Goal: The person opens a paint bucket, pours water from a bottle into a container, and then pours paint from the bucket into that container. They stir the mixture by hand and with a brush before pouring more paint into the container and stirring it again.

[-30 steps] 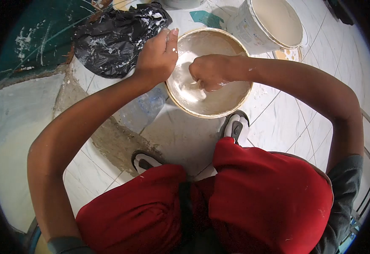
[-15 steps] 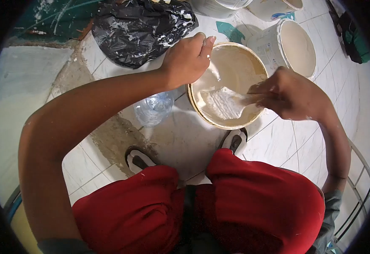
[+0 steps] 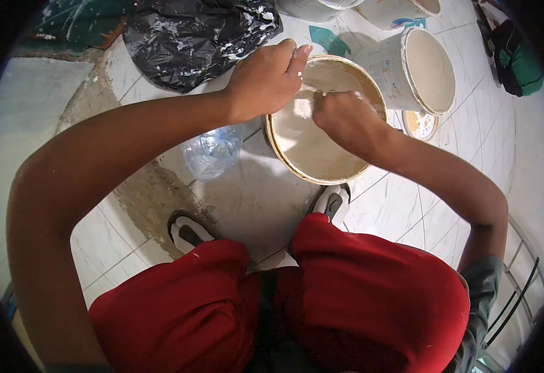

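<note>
A round bucket (image 3: 315, 176) of creamy off-white mixture stands on the floor in front of my feet. My left hand (image 3: 268, 81) is closed on the bucket's rim at its upper left. Inside the bucket's opening, my right hand (image 3: 346, 121) is closed round the scraper (image 3: 305, 107), whose pale coated part shows near the inner left side. Most of the scraper is hidden by the hand and the mixture.
A clear plastic bottle (image 3: 213, 152) is left of the bucket. A black plastic bag (image 3: 191, 40) lies at the upper left. Another bucket (image 3: 430, 71) of pale mixture stands to the right, with a stained lid (image 3: 420, 124) beside it. More buckets (image 3: 396, 11) are behind.
My right hand has moved left over the bucket, and the scraper has gone from flat view above the mixture to mostly hidden near the left side. My left hand remains at the rim.
</note>
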The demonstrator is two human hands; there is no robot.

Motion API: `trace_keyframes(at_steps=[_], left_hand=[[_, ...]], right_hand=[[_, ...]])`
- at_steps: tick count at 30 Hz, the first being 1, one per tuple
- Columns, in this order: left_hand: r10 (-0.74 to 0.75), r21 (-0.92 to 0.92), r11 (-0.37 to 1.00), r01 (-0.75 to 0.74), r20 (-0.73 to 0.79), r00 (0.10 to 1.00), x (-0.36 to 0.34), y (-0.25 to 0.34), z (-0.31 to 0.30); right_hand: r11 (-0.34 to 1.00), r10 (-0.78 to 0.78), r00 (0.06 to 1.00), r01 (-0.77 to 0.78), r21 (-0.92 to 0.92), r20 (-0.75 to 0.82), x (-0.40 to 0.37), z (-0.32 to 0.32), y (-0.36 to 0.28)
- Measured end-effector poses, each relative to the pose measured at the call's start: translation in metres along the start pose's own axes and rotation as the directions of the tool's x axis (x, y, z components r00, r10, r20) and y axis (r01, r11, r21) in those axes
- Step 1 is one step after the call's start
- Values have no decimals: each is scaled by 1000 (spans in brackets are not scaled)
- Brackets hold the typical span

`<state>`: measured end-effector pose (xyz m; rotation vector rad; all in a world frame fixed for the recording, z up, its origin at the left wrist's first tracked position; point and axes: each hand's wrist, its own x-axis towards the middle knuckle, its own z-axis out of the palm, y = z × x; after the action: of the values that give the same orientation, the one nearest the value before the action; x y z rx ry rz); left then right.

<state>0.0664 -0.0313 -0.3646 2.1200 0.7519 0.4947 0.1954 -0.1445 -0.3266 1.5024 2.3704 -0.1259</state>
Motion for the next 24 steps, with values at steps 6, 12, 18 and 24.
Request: trace_keyframes(at_steps=[6, 12, 18, 24], left_hand=[[13, -18, 1000, -13, 13, 1000, -1, 1, -3], [-21, -3, 1000, 21, 29, 999, 0, 1, -3], [1, -3, 1000, -1, 2, 1000, 2, -2, 1], [-12, 32, 999, 11, 10, 1000, 2, 2, -1]], right_hand=[[965, -180, 984, 178, 193, -4, 14, 10, 12], [916, -235, 960, 166, 365, 151, 9, 7, 4], [864, -223, 965, 131, 486, 136, 6, 6, 12], [993, -84, 996, 80, 87, 40, 1, -7, 16]])
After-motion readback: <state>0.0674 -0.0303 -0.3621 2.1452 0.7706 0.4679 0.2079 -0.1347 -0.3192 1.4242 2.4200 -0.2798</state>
